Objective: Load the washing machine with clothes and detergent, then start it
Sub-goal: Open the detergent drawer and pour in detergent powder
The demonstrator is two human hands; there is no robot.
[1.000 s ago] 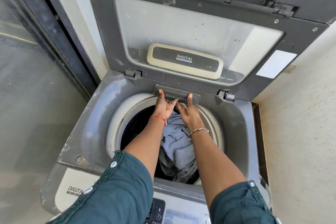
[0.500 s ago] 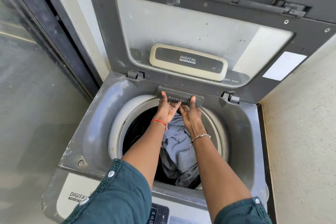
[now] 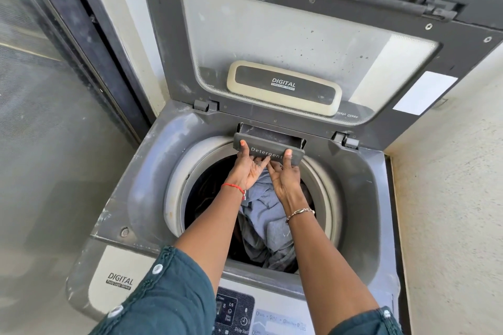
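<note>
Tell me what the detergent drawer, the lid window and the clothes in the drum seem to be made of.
The detergent drawer: dark grey moulded plastic, matt, white printed lettering. The lid window: clear glass or plastic, dusty and spotted; the look leaves it open. The clothes: soft grey-blue fabric, creased in folds.

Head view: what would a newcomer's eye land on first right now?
The left hand and right hand both pinch the front of the detergent drawer, which stands partly out at the back edge of the drum. Grey clothes lie inside the drum below the wrists, and the lid stands raised behind.
</note>
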